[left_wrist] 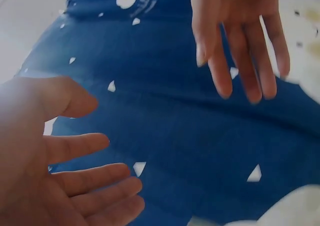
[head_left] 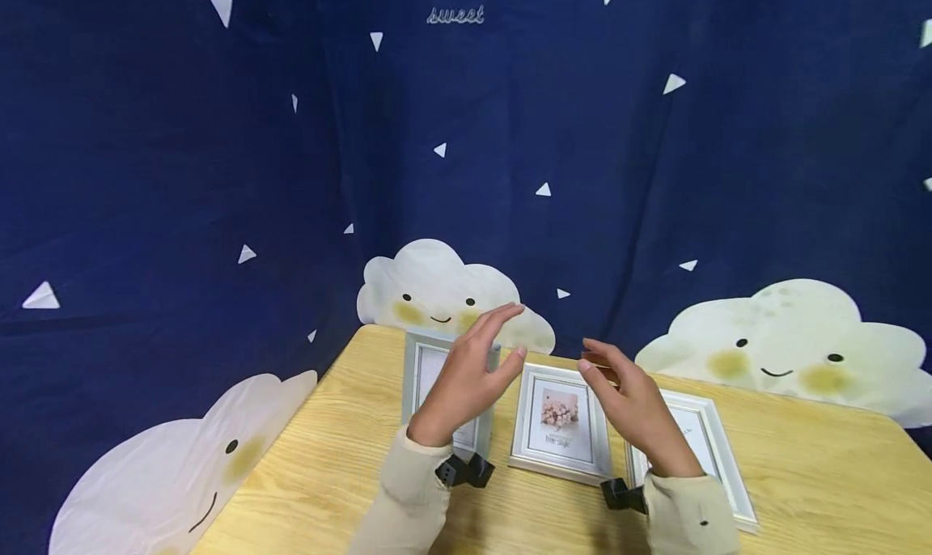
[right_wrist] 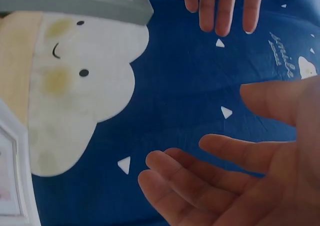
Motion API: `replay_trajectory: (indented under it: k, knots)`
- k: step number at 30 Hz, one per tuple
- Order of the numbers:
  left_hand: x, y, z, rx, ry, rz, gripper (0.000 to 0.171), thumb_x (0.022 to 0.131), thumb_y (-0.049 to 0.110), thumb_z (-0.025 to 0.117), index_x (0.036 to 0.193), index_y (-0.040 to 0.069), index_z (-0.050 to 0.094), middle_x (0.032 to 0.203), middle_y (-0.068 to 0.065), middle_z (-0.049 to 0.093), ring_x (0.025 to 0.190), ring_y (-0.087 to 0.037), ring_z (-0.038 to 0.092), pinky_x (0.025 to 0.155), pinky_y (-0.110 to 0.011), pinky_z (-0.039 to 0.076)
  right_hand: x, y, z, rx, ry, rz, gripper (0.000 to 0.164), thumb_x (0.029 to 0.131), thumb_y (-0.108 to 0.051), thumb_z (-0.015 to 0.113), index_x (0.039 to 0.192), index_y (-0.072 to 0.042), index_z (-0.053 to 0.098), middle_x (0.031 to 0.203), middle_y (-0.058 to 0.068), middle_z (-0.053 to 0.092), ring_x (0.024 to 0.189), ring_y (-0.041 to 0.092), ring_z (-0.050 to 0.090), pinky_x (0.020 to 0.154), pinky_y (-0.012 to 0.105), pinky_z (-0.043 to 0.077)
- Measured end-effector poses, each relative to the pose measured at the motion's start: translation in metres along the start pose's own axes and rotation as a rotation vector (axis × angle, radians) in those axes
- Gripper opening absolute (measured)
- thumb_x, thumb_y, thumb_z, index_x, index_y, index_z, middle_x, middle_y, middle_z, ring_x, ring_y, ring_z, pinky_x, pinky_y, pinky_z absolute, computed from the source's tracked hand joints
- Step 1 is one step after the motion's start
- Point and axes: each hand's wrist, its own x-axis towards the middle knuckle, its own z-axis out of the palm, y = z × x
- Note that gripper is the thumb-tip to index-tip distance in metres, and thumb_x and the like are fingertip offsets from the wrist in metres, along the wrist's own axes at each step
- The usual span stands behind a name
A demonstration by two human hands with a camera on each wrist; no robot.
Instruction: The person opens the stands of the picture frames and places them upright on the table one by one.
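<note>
Both hands are raised above the table with palms facing each other and nothing held. My left hand (head_left: 469, 377) has fairly straight fingers and is in front of a grey picture frame (head_left: 411, 385), partly covering it. My right hand (head_left: 633, 401), fingers relaxed and slightly bent, hides part of a white picture frame (head_left: 728, 474) on the right. Between the hands is a silver-white picture frame (head_left: 518, 434) with a pink flower picture. In the left wrist view the left hand (left_wrist: 75, 171) is spread; in the right wrist view the right hand (right_wrist: 235, 181) is loosely bent.
A light wooden table (head_left: 823, 474) carries the frames in a row. Behind it hangs a dark blue cloth (head_left: 480, 118) printed with white triangles and smiling clouds. A small black wrist camera (head_left: 466, 470) sits on the left sleeve, another wrist camera (head_left: 622, 497) on the right.
</note>
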Motion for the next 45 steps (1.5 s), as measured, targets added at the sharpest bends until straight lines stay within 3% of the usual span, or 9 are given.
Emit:
replay_trajectory:
  k: [4,11,16,21,30,35,40,45]
  knots:
    - [0.004,0.004,0.021,-0.059,-0.021,-0.001,0.047,0.093,0.020,0.059,0.139,0.018,0.050,0.141,0.000,0.049,0.128,-0.012,0.047,0.101,-0.035,0.043,0.001,0.007,-0.005,-0.027,-0.017,0.057,0.054,0.100,-0.041,0.048,0.141,-0.006,0.045,0.134,0.021,0.054,0.119,0.039,0.054,0.095,0.055,0.044]
    - [0.015,0.000,0.052,-0.177,0.006,-0.016,0.035,0.096,0.018,0.054,0.130,0.012,0.058,0.129,-0.002,0.059,0.118,-0.015,0.056,0.096,-0.030,0.047,0.005,0.018,-0.012,-0.042,-0.060,0.135,0.065,0.100,-0.048,0.043,0.145,-0.002,0.036,0.139,0.026,0.047,0.125,0.045,0.046,0.097,0.060,0.039]
    - [0.017,-0.010,0.071,-0.215,0.012,-0.161,0.030,0.096,0.021,0.055,0.124,0.011,0.062,0.123,-0.003,0.063,0.113,-0.017,0.060,0.094,-0.031,0.048,0.014,0.031,-0.012,-0.007,-0.061,0.162,0.065,0.100,-0.046,0.044,0.144,0.002,0.037,0.137,0.027,0.048,0.126,0.043,0.045,0.100,0.056,0.038]
    - [0.015,-0.027,0.092,-0.243,-0.042,-0.338,0.033,0.099,0.031,0.052,0.123,0.012,0.063,0.120,-0.004,0.066,0.111,-0.017,0.062,0.094,-0.031,0.048,0.021,0.049,-0.007,0.060,-0.060,0.226,0.063,0.101,-0.042,0.044,0.142,0.005,0.038,0.137,0.029,0.047,0.126,0.041,0.044,0.100,0.053,0.039]
    - [0.008,-0.054,0.122,-0.221,-0.034,-0.602,0.041,0.098,0.043,0.047,0.119,0.013,0.065,0.127,-0.012,0.061,0.121,-0.034,0.054,0.098,-0.046,0.043,0.024,0.080,0.003,0.140,-0.095,0.366,0.064,0.101,-0.045,0.041,0.140,0.005,0.040,0.142,0.029,0.040,0.129,0.043,0.040,0.103,0.055,0.035]
    - [0.009,-0.065,0.133,-0.212,-0.007,-0.663,0.043,0.098,0.043,0.046,0.120,0.010,0.064,0.126,-0.013,0.061,0.120,-0.035,0.053,0.098,-0.048,0.042,0.026,0.090,0.007,0.186,-0.123,0.378,0.067,0.102,-0.046,0.037,0.140,0.009,0.037,0.144,0.030,0.035,0.135,0.044,0.031,0.108,0.056,0.027]
    - [0.008,-0.075,0.141,-0.210,-0.017,-0.713,0.057,0.098,0.043,0.044,0.137,0.001,0.049,0.135,-0.023,0.051,0.126,-0.041,0.046,0.102,-0.052,0.037,0.030,0.100,0.011,0.255,-0.154,0.398,0.077,0.101,-0.053,0.033,0.145,0.010,0.027,0.150,0.030,0.024,0.141,0.044,0.018,0.112,0.056,0.017]
    - [0.006,-0.083,0.148,-0.226,-0.017,-0.774,0.063,0.098,0.044,0.044,0.142,-0.002,0.041,0.142,-0.026,0.042,0.130,-0.043,0.040,0.106,-0.054,0.033,0.028,0.108,0.013,0.319,-0.204,0.418,0.079,0.102,-0.053,0.028,0.149,0.009,0.014,0.155,0.028,0.012,0.143,0.043,0.007,0.114,0.055,0.009]
